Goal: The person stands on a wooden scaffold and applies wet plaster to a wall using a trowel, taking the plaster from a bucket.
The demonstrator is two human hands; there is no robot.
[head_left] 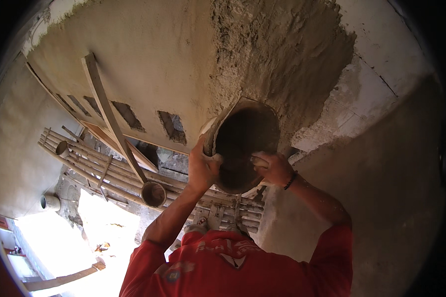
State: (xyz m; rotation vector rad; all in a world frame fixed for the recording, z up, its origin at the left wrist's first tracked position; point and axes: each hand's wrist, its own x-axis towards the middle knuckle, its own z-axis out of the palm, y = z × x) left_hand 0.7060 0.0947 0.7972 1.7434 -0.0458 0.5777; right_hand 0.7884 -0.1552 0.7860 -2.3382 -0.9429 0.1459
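A large round bucket (247, 141), dark inside and crusted with mortar, is tilted in front of me, its mouth facing me. My left hand (203, 166) grips its left rim, the thumb over the edge. On the lower right of the mouth, my right hand (274, 168) is closed with its fingers curled inward. Whether it clasps the rim or a small handle cannot be made out. Just beyond the bucket, rough wet mortar (277, 59) covers part of the wall; smoother plaster (148, 54) spreads to the left.
I stand on a scaffold of bamboo poles (119, 171). A long wooden straightedge (109, 114) leans on the wall, its lower end by a small bucket (153, 193). Another bucket (62, 149) sits farther left. The wall has rectangular holes (171, 126). Below lies a bright floor (104, 213).
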